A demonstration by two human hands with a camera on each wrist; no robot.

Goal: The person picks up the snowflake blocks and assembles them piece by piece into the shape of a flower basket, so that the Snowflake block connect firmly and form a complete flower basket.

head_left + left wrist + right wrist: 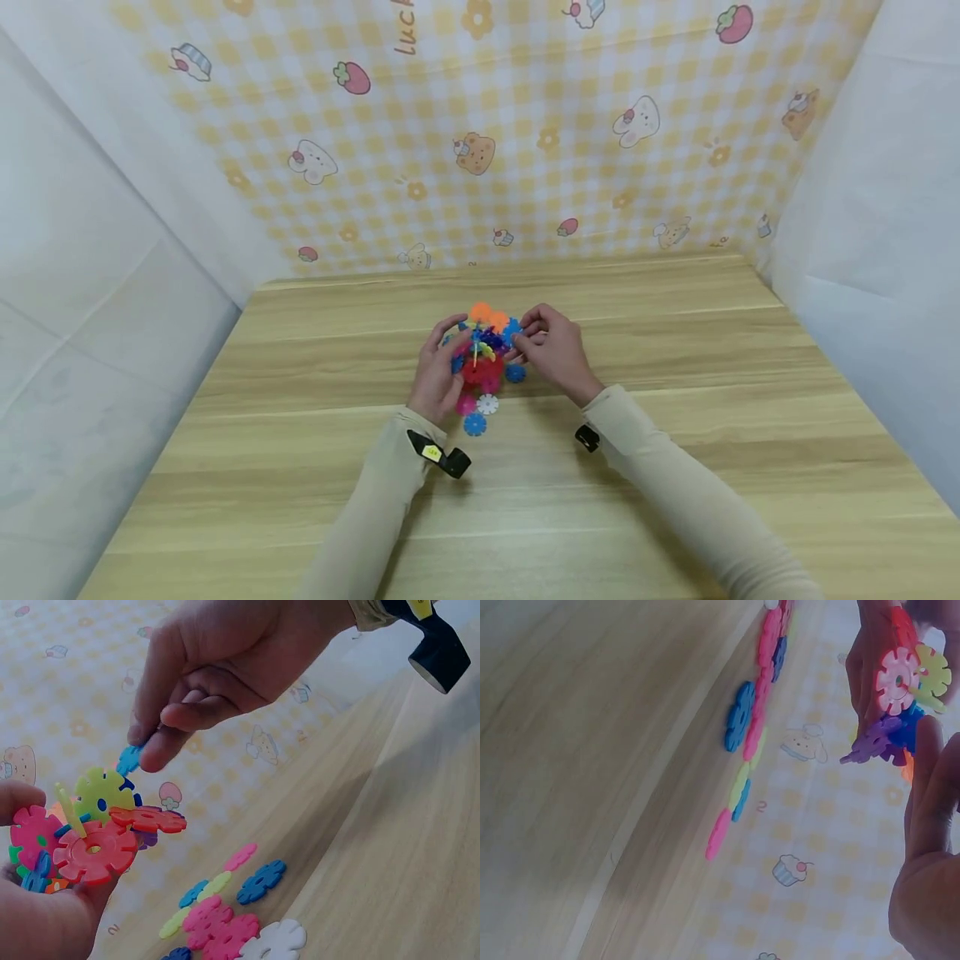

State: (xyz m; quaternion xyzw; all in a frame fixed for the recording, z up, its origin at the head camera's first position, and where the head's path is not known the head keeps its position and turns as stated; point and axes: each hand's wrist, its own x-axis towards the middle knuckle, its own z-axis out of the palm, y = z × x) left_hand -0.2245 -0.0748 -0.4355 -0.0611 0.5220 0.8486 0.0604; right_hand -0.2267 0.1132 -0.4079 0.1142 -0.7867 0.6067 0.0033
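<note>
In the head view my left hand (pixel 435 382) grips a cluster of interlocked plastic snowflake discs, raised over the table. The left wrist view shows a red disc (pixel 96 853), a yellow-green disc (pixel 103 796) and a pink disc (pixel 35 836) slotted together at angles. My right hand (pixel 557 352) pinches a blue snowflake disc (pixel 129 760) between thumb and index finger, right at the top edge of the cluster. Purple discs (pixel 874 740) stick out of its side in the right wrist view. My fingers hide part of the cluster.
Loose snowflake discs lie on the wooden table (pixel 675 400) below my hands, among them a white one (pixel 274 941), a dark blue one (pixel 262 881) and several pink ones (pixel 231 936). Behind the table hangs a yellow checked cloth (pixel 555 183).
</note>
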